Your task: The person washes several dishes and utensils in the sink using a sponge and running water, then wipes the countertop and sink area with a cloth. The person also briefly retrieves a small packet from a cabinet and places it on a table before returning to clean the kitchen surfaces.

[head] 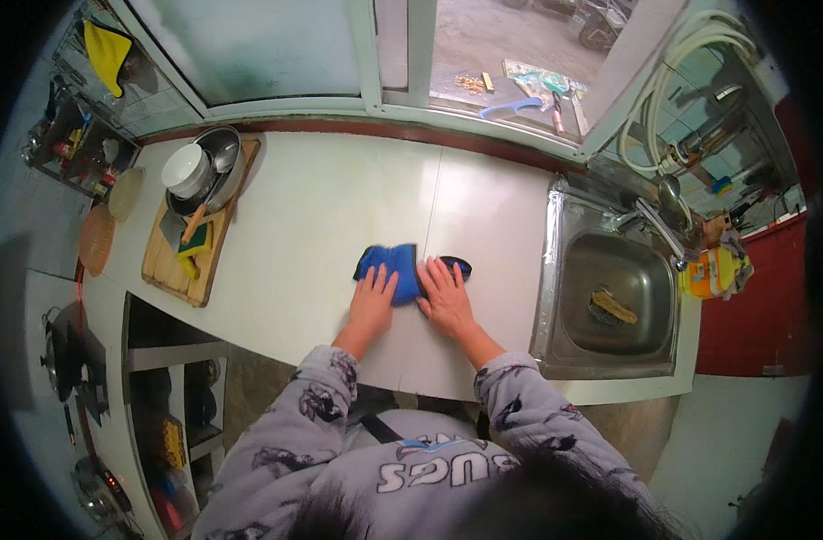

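Note:
A blue cloth with black edging (403, 260) lies on the white countertop before me, partly covered by my hands. My left hand (373, 302) rests on its near left part, palm down, with the fingers stretched out over the fabric. On the right, my right hand (446, 300) lies flat over the cloth's right part, fingers slightly spread and thumb beside the blue section. A small dark-edged blue end of the cloth (460, 266) shows past the right fingers. What lies under both palms is hidden.
A wooden cutting board (156, 260) at left bears a steel pan (230, 177), white bowls (186, 170), a cleaver (173, 228) and a green-yellow sponge (196, 239). At right is a steel sink (620, 283) with a faucet (657, 229) and a brown scrubber (612, 307). A window ledge (445, 88) borders the back.

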The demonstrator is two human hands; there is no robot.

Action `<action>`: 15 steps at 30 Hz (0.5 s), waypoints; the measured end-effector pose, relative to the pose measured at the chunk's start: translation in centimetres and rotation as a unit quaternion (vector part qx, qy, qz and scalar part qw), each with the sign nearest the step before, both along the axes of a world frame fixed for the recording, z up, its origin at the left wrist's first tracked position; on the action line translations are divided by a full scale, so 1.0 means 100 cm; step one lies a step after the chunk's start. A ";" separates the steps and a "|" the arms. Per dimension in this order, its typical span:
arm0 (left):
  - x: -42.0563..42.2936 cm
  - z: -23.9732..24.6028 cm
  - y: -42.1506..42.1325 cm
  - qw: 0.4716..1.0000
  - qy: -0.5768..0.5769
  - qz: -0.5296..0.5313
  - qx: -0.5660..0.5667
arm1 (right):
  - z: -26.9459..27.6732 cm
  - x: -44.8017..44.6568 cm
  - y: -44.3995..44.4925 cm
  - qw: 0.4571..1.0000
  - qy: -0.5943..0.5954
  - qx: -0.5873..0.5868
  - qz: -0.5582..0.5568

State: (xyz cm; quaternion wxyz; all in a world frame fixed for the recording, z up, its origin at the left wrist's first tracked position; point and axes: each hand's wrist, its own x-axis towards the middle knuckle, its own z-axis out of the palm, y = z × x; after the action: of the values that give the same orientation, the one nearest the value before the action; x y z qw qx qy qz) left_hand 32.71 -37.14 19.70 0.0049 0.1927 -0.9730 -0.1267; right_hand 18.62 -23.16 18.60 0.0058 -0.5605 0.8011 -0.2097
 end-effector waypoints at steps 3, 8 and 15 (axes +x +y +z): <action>0.027 -0.001 0.040 1.000 -0.002 0.003 -0.021 | 0.002 0.012 0.039 0.999 -0.019 0.034 0.036; 0.062 0.004 0.098 1.000 0.014 -0.001 -0.012 | 0.007 0.025 0.101 0.994 -0.052 0.009 0.095; 0.087 0.007 0.141 0.996 0.075 -0.051 0.002 | 0.028 0.032 0.179 0.983 -0.146 0.006 0.112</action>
State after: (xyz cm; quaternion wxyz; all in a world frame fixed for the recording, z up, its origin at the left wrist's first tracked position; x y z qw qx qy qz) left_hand 41.45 -23.02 20.43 0.0713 0.1324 -0.9783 -0.1425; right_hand 21.81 -5.23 21.42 0.1491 -0.6099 0.7253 -0.2823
